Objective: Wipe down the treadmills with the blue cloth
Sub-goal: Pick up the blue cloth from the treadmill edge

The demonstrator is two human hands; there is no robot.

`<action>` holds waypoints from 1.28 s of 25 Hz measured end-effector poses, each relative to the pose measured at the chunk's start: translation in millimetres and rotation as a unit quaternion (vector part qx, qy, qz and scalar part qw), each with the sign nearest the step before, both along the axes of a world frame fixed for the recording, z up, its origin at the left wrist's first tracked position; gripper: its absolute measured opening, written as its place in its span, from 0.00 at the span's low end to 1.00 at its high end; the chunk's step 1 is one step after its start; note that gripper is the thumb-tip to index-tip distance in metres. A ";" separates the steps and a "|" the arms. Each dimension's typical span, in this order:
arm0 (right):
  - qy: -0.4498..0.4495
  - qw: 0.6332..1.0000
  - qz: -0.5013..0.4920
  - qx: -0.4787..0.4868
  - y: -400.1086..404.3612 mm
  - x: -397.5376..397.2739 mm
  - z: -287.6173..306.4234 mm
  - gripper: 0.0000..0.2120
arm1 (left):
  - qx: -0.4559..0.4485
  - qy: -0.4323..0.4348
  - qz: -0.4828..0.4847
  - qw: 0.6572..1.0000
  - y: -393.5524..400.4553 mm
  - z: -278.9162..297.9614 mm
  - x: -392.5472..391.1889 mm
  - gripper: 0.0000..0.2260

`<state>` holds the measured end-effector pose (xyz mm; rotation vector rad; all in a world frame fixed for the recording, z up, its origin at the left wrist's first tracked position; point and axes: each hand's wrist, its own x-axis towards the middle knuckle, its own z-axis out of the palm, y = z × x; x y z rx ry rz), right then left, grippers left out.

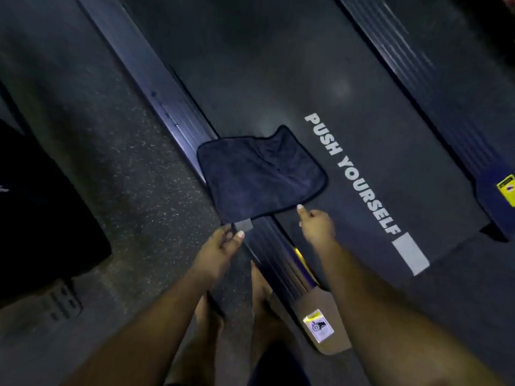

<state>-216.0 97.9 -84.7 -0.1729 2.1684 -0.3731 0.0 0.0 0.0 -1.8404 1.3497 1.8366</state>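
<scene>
The blue cloth (259,174) lies spread flat across the treadmill's left side rail (172,112) and the edge of the black belt (348,87), which is printed "PUSH YOURSELF". My left hand (223,243) pinches the cloth's near left corner by its grey tag. My right hand (316,225) is at the near right edge with its fingers curled. One fingertip is on the hem, pinching it.
Speckled rubber floor (117,176) runs along the left of the treadmill. A dark object (41,218) stands on it at the far left. The right side rail (434,87) carries a yellow sticker. My bare feet (259,288) stand beside the rail's grey end cap (320,324).
</scene>
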 end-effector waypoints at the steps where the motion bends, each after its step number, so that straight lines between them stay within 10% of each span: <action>1: -0.014 0.999 -0.009 0.028 -7.7 -0.6 -22.6 0.29 | -0.004 0.018 -0.012 1.000 -3.6 -25.2 -5.5 0.26; 5: -0.064 0.983 -0.145 0.096 -27.3 4.3 -115.8 0.42 | -0.009 0.006 -0.117 0.993 -19.4 -103.0 -15.0 0.29; 12: -0.012 0.951 -0.252 -0.177 -48.6 26.3 -75.4 0.13 | -0.063 0.007 -0.191 0.980 -46.2 -98.4 -11.0 0.24; 21: -0.081 0.940 0.073 -0.323 -46.8 65.0 189.3 0.10 | -0.344 0.069 -0.551 0.757 -98.2 153.1 -43.0 0.38; 26: -0.041 0.977 0.128 -0.164 -1.1 72.8 189.7 0.07 | -0.270 -0.021 -0.538 0.798 -80.1 185.0 -6.6 0.34; 32: 0.097 0.951 0.288 -0.061 -18.8 82.1 47.3 0.19 | -0.204 -0.115 -0.494 0.837 -47.0 -5.2 17.7 0.33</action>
